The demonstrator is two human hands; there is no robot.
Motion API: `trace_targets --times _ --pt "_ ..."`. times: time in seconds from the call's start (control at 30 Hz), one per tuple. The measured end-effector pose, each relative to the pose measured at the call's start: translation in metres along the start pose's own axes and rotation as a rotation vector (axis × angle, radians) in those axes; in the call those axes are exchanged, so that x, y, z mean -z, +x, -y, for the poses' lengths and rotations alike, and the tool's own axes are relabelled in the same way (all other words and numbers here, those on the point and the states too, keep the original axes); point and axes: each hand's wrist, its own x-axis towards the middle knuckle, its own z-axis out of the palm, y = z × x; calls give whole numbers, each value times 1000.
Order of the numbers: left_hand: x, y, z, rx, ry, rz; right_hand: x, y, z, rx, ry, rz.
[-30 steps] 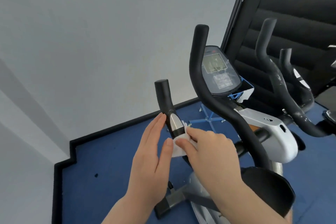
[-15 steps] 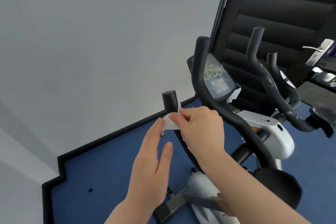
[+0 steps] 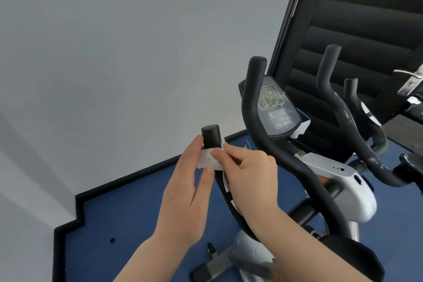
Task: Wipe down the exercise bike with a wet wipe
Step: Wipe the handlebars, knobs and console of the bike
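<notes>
Right hand: pinches white wipe wrapped round short black handle, just below its cap. Left hand: flat, fingers straight, touching wipe's opposite side.

Left hand flat, fingers straight; right hand pinching

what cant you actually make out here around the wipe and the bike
Head view only:
- Wet wipe: how far it wraps behind the short handle is hidden by the handle and the left hand.
- Handle shaft below the wipe: covered by the right hand.
- Console screen: readout too small and glary.
- Seat: cut off by the bottom edge.
</notes>
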Motion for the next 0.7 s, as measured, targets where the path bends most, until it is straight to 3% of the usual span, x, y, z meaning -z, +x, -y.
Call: trace_targets --times 0.1,0.17,0.3,0.4,0.57,0.7 --pt "-5 5 -1 -5 12 -46 -2 11 1 39 135 -28" --pt "-11 8 -3 -11 -5 -88 -2 21 6 168 155 -13" --pt "-16 9 -4 -20 -45 -135 16 51 6 443 -19 212" --pt "-15 4 -4 -10 -6 -120 39 76 6 417 -94 409" --pt "-11 4 -7 -35 -1 -69 28 74 15 271 43 548" --pt "-5 5 -5 -50 -32 -30 19 54 12 141 168 405"
